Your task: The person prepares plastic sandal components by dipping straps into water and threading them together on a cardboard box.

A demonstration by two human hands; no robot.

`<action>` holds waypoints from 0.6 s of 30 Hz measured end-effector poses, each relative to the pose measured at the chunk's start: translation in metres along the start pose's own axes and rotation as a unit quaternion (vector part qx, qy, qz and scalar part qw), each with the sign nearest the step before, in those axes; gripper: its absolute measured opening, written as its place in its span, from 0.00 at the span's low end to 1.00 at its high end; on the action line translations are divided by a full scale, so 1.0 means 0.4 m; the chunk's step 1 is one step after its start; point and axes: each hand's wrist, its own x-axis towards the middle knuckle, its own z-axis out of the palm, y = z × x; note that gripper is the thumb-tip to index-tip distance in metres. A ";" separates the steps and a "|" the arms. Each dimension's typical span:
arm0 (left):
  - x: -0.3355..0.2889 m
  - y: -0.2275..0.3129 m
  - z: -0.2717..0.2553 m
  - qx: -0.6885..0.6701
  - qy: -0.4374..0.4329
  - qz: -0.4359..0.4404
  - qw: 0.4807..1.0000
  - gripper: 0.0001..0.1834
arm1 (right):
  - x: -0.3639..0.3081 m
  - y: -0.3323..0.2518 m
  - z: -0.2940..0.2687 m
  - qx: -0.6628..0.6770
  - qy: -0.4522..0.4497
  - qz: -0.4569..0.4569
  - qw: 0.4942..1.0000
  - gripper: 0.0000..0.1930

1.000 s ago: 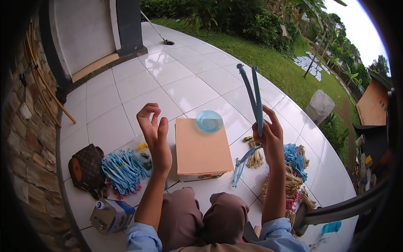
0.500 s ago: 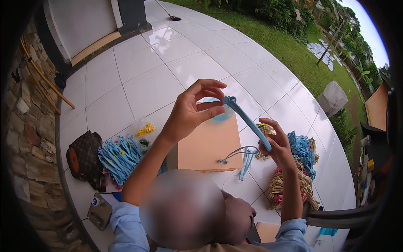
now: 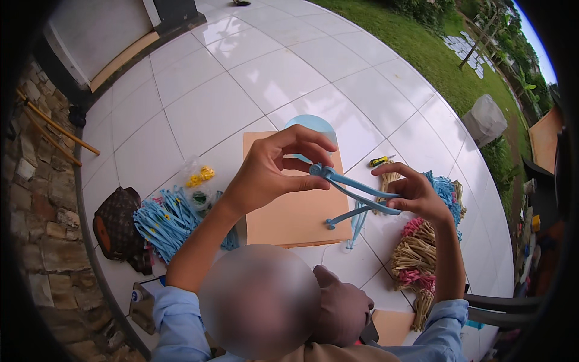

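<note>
Above the tan board, a light blue strap with a coiled knot at one end is stretched between my hands. My left hand pinches that knotted end between thumb and fingers. On the other side my right hand is closed on the strap's looped part, thumb against fingers. Another end with small knots hangs below, over the board's right side. A few more blue straps lie by the board's right edge. Behind my left hand is a round translucent blue container, partly hidden.
Left on the tiles lie a pile of blue straps, a bag of yellow pieces and a brown handbag. To the right are beige bundles, blue bundles and a yellow-handled tool.
The single taut strip has spread into separate strands between my hands. My right hand has moved a little right and up, and my left hand slightly down. The view has shifted slightly.
</note>
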 end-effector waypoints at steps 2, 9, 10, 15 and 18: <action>-0.006 -0.018 0.008 0.006 -0.009 0.018 1.000 0.22 | -0.009 -0.002 0.014 -0.073 0.081 -0.008 0.994 0.27; -0.048 -0.035 0.021 -0.098 0.041 -0.097 0.990 0.34 | -0.035 -0.057 0.145 -0.365 0.340 -0.132 0.856 0.28; -0.050 -0.035 0.023 -0.098 0.041 -0.094 0.990 0.34 | -0.039 -0.049 0.147 -0.378 0.340 -0.160 0.847 0.27; -0.062 -0.034 0.054 -0.064 0.061 -0.059 0.994 0.34 | -0.055 -0.020 0.157 -0.408 0.372 -0.167 0.817 0.24; -0.066 -0.075 0.079 0.043 0.065 -0.004 0.997 0.38 | -0.046 0.008 0.159 -0.412 0.394 -0.171 0.803 0.23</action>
